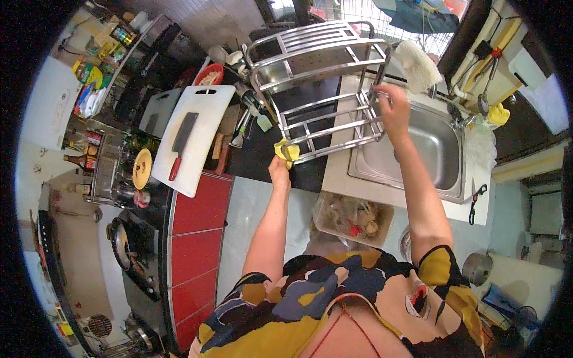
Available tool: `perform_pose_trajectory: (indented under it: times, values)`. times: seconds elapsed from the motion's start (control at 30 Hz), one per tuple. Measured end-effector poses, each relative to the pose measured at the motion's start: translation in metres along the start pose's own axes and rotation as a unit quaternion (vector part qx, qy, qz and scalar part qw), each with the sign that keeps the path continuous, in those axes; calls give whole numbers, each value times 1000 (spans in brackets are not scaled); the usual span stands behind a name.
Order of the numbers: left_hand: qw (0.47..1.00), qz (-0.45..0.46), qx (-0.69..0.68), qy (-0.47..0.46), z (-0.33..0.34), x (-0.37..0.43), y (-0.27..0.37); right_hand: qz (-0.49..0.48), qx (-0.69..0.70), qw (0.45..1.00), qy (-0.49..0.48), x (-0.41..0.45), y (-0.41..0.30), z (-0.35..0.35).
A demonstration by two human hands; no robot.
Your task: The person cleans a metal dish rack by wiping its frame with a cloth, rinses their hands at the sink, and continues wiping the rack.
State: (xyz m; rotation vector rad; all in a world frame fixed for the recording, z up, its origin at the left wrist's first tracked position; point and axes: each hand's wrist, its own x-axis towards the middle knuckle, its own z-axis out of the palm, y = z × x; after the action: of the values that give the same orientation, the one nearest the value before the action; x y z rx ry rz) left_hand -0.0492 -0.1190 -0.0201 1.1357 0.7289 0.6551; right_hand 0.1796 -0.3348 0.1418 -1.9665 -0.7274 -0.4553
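A stainless steel rack with two tiers of bars stands tilted over the dark counter, its right end reaching the sink side. My left hand presses a yellow cloth around the rack's lower left corner. On the right, my right hand grips the rack's upright frame near the sink edge. The stainless steel sink lies under and beside my right forearm.
A cleaver with a red handle rests on a white cutting board at left. Black-handled scissors lie at the counter's right edge. A bin of vegetables stands below the counter. A white towel hangs behind the sink.
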Motion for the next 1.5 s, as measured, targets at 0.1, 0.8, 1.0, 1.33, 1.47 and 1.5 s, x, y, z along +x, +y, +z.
perform_pose_trajectory:
  times: [0.1,0.8,1.0,1.33,1.47,1.5]
  values:
    - [999,-2,51,-5,9,2,1,69,-59,993,-78,-44,51,0]
    - [880,358,244,197,1,-2,143,134,90,977,-140,-94,-8,37]
    - [668,431,604,47,45,-36,134,141,75,975,-152,-96,-27,32]
    - [700,487,519,-57,90,-57,100,152,94,973,-147,-102,-23,31]
    - [703,460,542,2,55,-40,120,162,92,969,-161,-104,-7,27]
    - [715,465,522,12,52,-40,125,188,117,953,-205,-102,-4,27]
